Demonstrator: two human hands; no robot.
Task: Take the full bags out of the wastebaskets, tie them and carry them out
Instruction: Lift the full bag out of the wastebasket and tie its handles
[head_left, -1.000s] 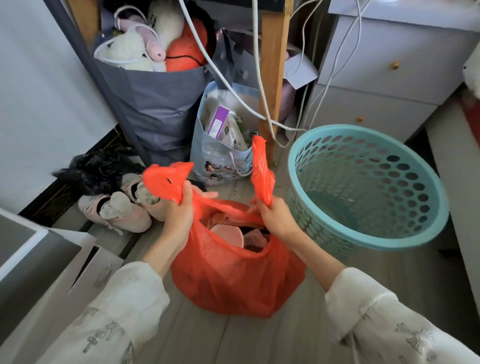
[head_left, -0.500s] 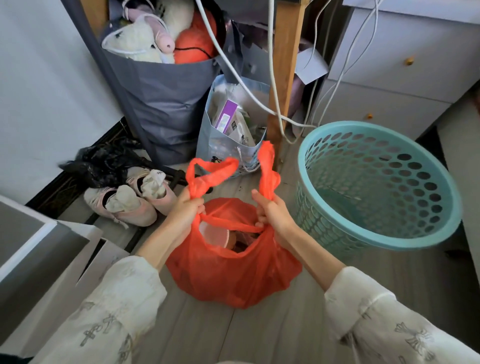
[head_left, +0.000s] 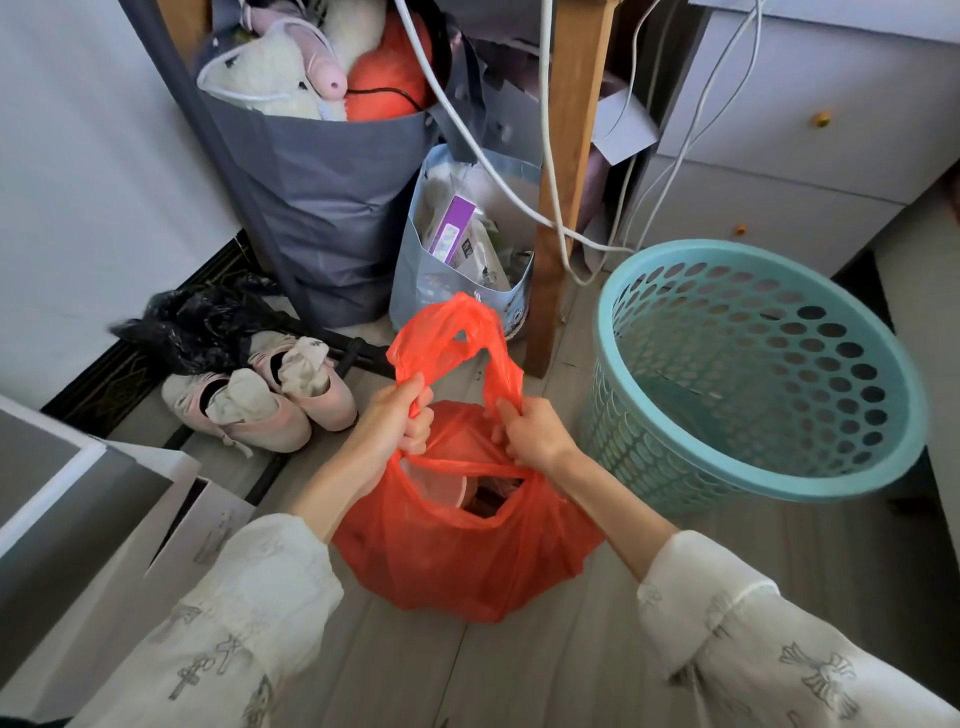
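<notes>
Bags: one orange bag (head_left: 467, 561); mouth up, handles upright
Wastebaskets: one teal wastebasket (head_left: 758, 374)
Grip: my left hand (head_left: 395, 421) and right hand (head_left: 535, 431) each clench a handle

bag contents (head_left: 483, 496) mostly hidden (orange plastic), drawers (head_left: 779, 130) cut off

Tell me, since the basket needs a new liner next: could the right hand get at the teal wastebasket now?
Probably not yet: the right hand grips a handle of the red bag. The teal wastebasket stands beside it, nothing between.
</notes>
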